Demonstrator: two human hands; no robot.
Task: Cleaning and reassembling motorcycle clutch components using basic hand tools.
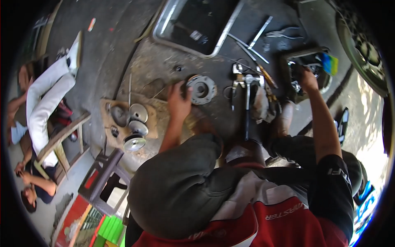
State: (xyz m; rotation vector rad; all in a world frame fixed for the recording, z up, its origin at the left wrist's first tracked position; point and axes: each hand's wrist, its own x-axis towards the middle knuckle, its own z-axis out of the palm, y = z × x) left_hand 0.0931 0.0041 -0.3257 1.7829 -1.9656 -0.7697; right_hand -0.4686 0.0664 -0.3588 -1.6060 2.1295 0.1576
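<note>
My left hand point(178, 100) reaches forward to a round metal disc part point(201, 88) lying on the oily ground, fingers touching its left rim. My right hand point(307, 78) is stretched out to the right into a dark open toolbox point(297, 61), fingers curled among the small parts inside; what it grips is hidden. Between the hands lies a metal puller-like tool point(247, 80) with a long handle.
Several round metal pulley parts point(135, 127) rest on a piece of cardboard at left. A metal tray point(197, 24) lies ahead, pliers point(284, 33) and rods beside it. A tyre point(362, 45) is at right. People sit on a wooden bench point(61, 140) at far left.
</note>
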